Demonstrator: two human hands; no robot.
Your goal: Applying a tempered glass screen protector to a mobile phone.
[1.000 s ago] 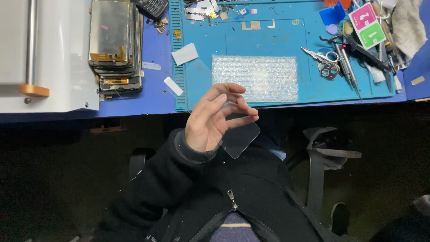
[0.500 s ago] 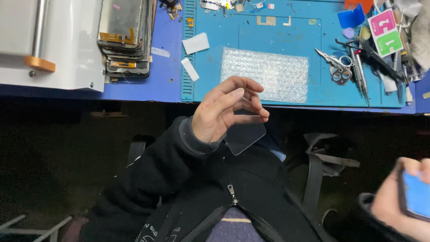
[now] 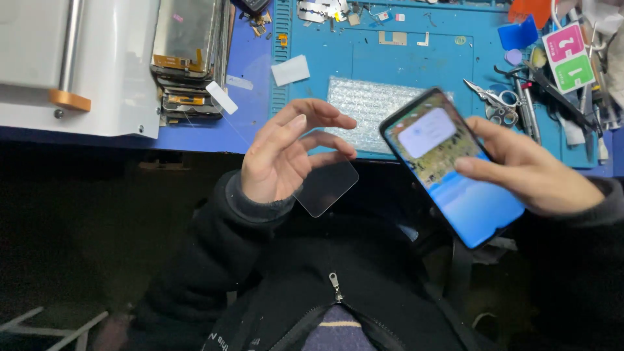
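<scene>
A blue rubber work mat (image 3: 448, 62) carries a bubble-wrap sheet (image 3: 370, 107), steel scissors (image 3: 491, 101) and pink-green cards (image 3: 567, 55); a stack of phone screens (image 3: 192, 58) lies beside it.

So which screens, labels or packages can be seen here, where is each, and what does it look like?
Phone screen: lit, held in right hand, blue and brownish with a pale rounded box.
Two tags: mat's upper right, pink and green.
Stacked screen panels: upper left, dark with orange strips.
Bubble wrap: mat's middle, clear.

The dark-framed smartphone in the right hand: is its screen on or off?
On. The dark-framed smartphone, held in the right hand, has a lit display with a blue lower area and a pale rounded box near its top.
</scene>
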